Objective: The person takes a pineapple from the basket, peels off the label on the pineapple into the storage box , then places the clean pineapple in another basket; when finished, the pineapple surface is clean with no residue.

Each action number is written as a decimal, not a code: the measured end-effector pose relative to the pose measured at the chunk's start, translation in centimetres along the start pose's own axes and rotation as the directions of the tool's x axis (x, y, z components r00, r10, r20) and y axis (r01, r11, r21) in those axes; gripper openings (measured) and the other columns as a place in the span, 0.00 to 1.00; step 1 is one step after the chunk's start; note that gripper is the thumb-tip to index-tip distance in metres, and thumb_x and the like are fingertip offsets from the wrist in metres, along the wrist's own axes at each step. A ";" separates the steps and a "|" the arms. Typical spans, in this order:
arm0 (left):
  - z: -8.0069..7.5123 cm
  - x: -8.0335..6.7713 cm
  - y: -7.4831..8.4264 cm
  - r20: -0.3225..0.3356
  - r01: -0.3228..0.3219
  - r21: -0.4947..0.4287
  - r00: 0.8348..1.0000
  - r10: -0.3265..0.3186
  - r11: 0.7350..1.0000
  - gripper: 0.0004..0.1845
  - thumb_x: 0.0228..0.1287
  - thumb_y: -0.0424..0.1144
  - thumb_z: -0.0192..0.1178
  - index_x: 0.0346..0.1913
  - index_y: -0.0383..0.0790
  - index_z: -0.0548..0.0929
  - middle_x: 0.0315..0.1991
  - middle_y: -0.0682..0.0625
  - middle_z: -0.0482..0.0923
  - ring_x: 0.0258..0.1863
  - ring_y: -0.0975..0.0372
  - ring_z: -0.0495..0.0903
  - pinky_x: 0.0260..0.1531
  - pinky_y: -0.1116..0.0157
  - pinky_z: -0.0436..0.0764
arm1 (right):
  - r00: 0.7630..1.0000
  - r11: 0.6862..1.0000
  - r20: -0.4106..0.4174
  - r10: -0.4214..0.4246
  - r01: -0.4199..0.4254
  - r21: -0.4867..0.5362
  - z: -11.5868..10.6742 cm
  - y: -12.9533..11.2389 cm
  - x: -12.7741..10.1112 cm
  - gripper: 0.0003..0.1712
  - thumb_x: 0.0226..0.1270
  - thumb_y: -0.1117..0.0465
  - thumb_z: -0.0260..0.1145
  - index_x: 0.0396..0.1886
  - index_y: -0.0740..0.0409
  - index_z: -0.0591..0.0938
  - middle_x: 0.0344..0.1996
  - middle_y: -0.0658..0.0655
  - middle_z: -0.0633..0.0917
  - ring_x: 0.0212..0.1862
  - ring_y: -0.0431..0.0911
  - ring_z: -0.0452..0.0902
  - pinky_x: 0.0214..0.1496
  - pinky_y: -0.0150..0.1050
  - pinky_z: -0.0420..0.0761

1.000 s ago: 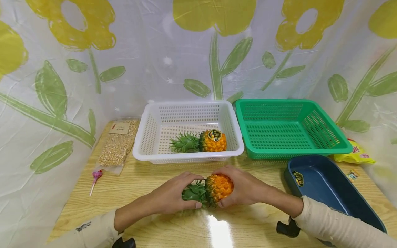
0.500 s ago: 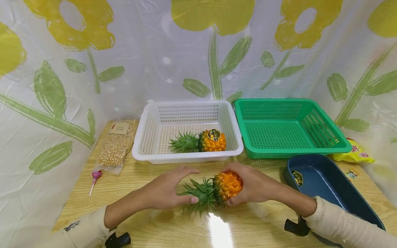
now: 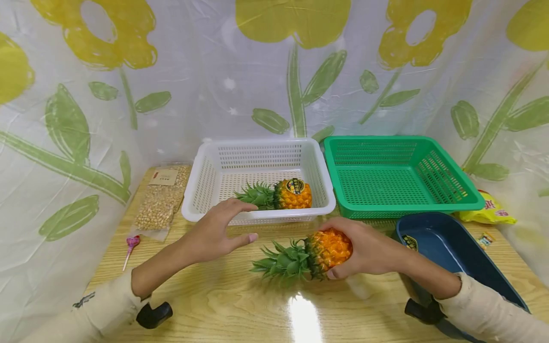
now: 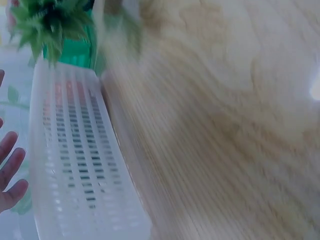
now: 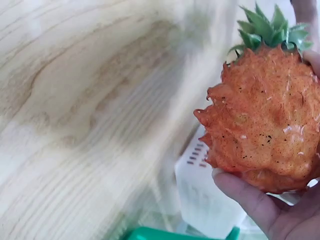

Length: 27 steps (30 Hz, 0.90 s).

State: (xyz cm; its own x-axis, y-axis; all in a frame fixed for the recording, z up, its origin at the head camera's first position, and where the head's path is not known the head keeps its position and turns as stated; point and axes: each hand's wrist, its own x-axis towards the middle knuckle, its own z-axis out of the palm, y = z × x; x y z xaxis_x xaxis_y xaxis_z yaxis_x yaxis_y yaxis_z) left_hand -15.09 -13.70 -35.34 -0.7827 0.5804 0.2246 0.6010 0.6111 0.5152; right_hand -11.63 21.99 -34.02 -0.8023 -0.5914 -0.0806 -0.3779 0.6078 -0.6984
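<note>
Head view: white basket [image 3: 195, 200] holds one pineapple [image 3: 291, 194]; right hand [image 3: 364, 247] clasps another [image 3: 328, 250]; left hand [image 3: 214, 231] spread, empty.

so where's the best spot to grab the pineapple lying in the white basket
Probably the round orange body of the pineapple in the basket, taken from above. It lies on its side with the spiky crown pointing left, and the white basket is open on top, so its walls block a side approach.
</note>
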 end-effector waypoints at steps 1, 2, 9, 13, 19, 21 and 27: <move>-0.1 0.1 -0.3 -0.003 0.005 0.002 1.000 -0.005 1.000 0.32 0.64 0.53 0.68 0.67 0.45 0.75 0.60 0.49 0.76 0.61 0.51 0.75 0.60 0.45 0.75 | 1.000 1.000 0.001 -0.003 0.003 0.007 -0.2 0.1 -0.2 0.45 0.46 0.48 0.82 0.65 0.45 0.73 0.49 0.53 0.79 0.40 0.43 0.80 0.34 0.36 0.85; -0.2 0.2 -0.6 -0.004 0.011 0.003 1.000 -0.011 1.000 0.31 0.64 0.52 0.68 0.67 0.44 0.75 0.60 0.48 0.77 0.61 0.51 0.75 0.60 0.45 0.76 | 1.000 1.000 0.003 -0.006 0.006 0.017 -0.4 0.1 -0.3 0.45 0.47 0.48 0.82 0.66 0.46 0.72 0.50 0.53 0.79 0.40 0.43 0.80 0.34 0.36 0.85; -0.5 1.1 -2.6 0.015 0.044 0.014 0.999 -0.044 0.999 0.29 0.66 0.49 0.67 0.65 0.40 0.76 0.59 0.44 0.79 0.58 0.51 0.78 0.57 0.48 0.78 | 1.000 0.999 -0.002 -0.019 0.019 0.051 -2.3 0.2 -1.0 0.43 0.50 0.49 0.81 0.66 0.47 0.72 0.49 0.53 0.79 0.39 0.45 0.80 0.34 0.38 0.85; -0.5 1.4 -3.3 0.036 0.080 0.035 0.996 -0.082 0.996 0.27 0.66 0.51 0.67 0.63 0.40 0.77 0.57 0.44 0.80 0.55 0.52 0.80 0.54 0.49 0.80 | 0.999 0.998 0.004 -0.043 0.043 0.056 -3.8 0.3 -1.1 0.42 0.53 0.51 0.80 0.66 0.46 0.71 0.49 0.54 0.79 0.38 0.45 0.80 0.33 0.39 0.85; -0.4 1.8 -3.7 0.075 0.132 0.049 0.988 -0.136 0.990 0.22 0.66 0.51 0.67 0.57 0.41 0.80 0.51 0.48 0.83 0.50 0.54 0.82 0.50 0.51 0.81 | 0.998 0.997 -0.002 -0.064 0.064 0.053 -6.1 0.8 -1.2 0.41 0.54 0.54 0.80 0.66 0.45 0.71 0.50 0.55 0.79 0.40 0.45 0.81 0.33 0.41 0.86; -0.3 1.9 -3.7 0.087 0.145 0.058 0.985 -0.149 0.988 0.20 0.66 0.52 0.67 0.55 0.44 0.81 0.48 0.50 0.83 0.50 0.55 0.82 0.50 0.51 0.81 | 0.998 0.996 -0.013 -0.065 0.066 0.052 -6.8 1.1 -1.3 0.41 0.54 0.55 0.80 0.66 0.46 0.71 0.49 0.56 0.79 0.39 0.45 0.81 0.33 0.41 0.86; -0.3 1.8 -3.9 0.092 0.161 0.081 0.981 -0.169 0.984 0.14 0.66 0.52 0.67 0.49 0.51 0.83 0.46 0.54 0.84 0.49 0.55 0.82 0.49 0.51 0.81 | 0.994 0.995 -0.048 -0.095 0.096 0.021 -8.8 1.9 -0.7 0.41 0.53 0.58 0.80 0.66 0.51 0.71 0.46 0.58 0.80 0.36 0.44 0.81 0.32 0.40 0.85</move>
State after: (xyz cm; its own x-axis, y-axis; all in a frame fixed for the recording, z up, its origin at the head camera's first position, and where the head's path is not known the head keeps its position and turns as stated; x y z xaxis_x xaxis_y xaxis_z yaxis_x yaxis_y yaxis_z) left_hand -18.89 -15.22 -36.69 -0.8546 0.5160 0.0572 0.4778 0.7385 0.4757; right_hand -15.86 28.19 -29.06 -0.7840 -0.6204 0.0202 -0.4434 0.5370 -0.7176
